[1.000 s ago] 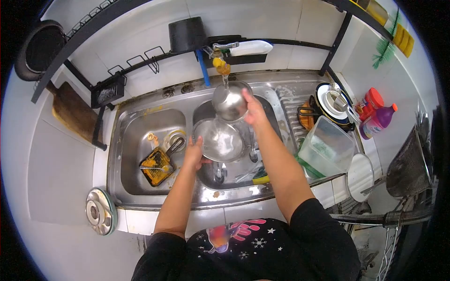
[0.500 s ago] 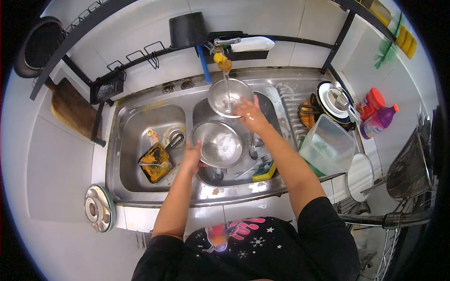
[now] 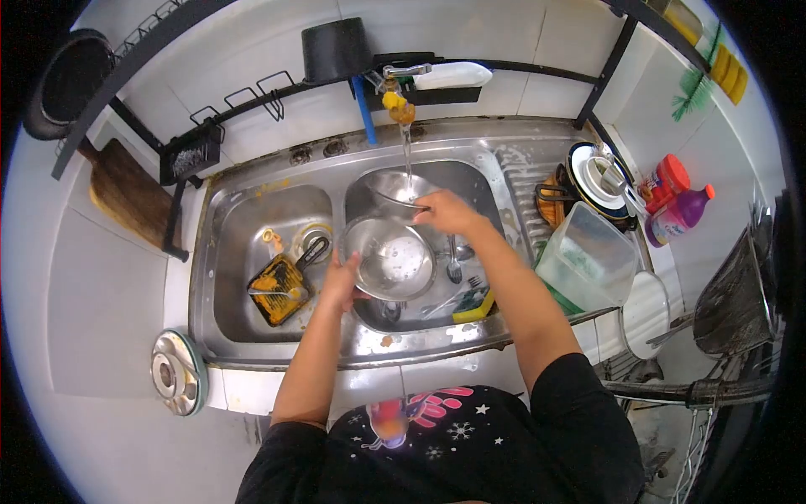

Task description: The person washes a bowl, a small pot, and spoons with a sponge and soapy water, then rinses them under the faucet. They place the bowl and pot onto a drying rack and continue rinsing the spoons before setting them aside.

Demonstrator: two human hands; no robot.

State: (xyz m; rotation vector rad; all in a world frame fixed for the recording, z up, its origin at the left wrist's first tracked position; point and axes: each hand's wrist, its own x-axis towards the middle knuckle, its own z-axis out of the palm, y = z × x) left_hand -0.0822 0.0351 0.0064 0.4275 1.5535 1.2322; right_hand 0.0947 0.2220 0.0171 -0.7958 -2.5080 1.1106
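Observation:
My left hand grips the near rim of a large steel bowl held over the right basin of the sink. My right hand holds a smaller steel bowl by its rim, tilted under the running tap. Water streams from the tap into the small bowl. Spoons and a yellow-green sponge lie in the basin below.
The left basin holds a dirty yellow square pan. A clear plastic container, plates and a white lid stand on the right drainboard. Detergent bottles stand further right. A wooden board hangs left.
My right hand has lowered the small bowl from up at the tap down toward the large bowl. The left hand has stayed almost still with the large bowl.

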